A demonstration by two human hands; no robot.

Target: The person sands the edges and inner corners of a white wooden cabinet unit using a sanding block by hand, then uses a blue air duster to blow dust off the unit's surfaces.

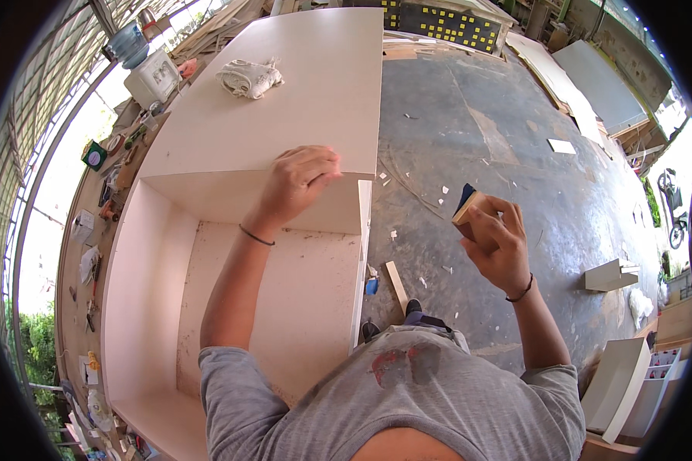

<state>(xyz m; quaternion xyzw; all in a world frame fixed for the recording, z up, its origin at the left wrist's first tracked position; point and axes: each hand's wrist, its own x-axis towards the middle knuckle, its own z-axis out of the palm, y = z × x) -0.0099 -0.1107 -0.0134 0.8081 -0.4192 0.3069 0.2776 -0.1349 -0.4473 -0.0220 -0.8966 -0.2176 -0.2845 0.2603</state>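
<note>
My right hand [498, 238] is raised over the floor to the right of the cabinet. It grips a sanding block [463, 216], a small piece of light wood with a dark blue sheet along one face. My left hand [304, 180] is over the front edge of the large white cabinet [284, 138], its fingers curled and pressed together. Whatever those fingers hold, if anything, is hidden. Below that hand is the cabinet's open compartment [273, 269], with brown specks of dust inside. A crumpled whitish cloth [250, 78] lies on the far part of the top.
Along the left runs a bench [73, 307] with tools and a water dispenser [151, 79]. A wooden strip [397, 286] lies by my feet, among scraps on the grey floor [477, 165]. White box parts [613, 384] stand at the lower right; panels [600, 84] lean farther back.
</note>
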